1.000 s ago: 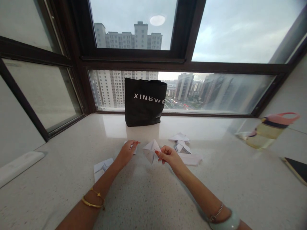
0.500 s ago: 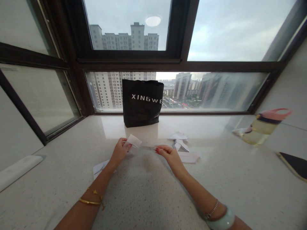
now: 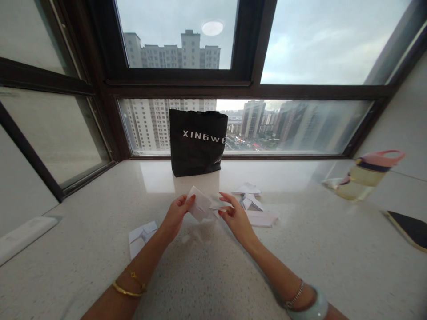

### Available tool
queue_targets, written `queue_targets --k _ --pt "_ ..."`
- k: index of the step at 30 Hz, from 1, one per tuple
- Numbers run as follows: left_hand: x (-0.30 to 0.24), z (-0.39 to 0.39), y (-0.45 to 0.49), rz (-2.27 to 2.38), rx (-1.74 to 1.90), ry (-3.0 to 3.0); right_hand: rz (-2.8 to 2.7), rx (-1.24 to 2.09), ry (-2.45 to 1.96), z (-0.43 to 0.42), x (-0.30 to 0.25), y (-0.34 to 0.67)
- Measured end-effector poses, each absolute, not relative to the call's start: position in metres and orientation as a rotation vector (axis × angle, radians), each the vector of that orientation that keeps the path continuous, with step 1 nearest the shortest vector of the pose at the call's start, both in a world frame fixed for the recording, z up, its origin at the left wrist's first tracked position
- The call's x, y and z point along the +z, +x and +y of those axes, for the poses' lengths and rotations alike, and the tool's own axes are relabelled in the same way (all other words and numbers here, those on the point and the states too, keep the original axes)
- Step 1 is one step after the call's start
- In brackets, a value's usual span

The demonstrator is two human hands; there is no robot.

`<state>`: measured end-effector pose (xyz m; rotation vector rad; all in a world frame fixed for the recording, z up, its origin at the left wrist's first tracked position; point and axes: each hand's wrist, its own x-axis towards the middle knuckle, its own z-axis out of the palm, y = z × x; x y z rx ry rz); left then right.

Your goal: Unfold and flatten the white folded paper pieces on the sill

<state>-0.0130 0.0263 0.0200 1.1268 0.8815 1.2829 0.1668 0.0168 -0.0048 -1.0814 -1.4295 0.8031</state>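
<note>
Both my hands hold one piece of folded white paper (image 3: 201, 206) just above the speckled stone countertop (image 3: 213, 275). My left hand (image 3: 176, 214) pinches its left part between thumb and fingers. On the paper's right end, my right hand (image 3: 233, 214) grips with the fingers partly spread. Another folded white paper (image 3: 142, 234) lies on the counter beside my left forearm. More folded papers (image 3: 251, 201) and a flat white sheet (image 3: 264, 218) lie just right of my right hand.
A black bag with white lettering (image 3: 197, 142) stands at the back against the window. A water bottle with a pink lid (image 3: 365, 175) is at the right, a dark flat object (image 3: 408, 229) at the right edge, a white bar (image 3: 23, 235) at the left.
The paper was held by my right hand alone, then stretched flat between both hands. Now it is tilted up and my hands have come closer together.
</note>
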Motion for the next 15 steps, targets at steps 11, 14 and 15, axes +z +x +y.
queue_targets --k 11,14,15 --pt "0.027 0.013 0.003 0.909 1.281 1.29 -1.194 0.961 -1.084 0.022 -0.004 0.171" --pt "0.024 0.011 0.007 0.888 1.231 1.298 -1.191 1.012 -0.998 0.021 -0.003 0.167" --pt "0.022 0.01 0.008 0.898 1.224 1.305 -1.199 1.028 -0.96 0.019 -0.002 0.164"
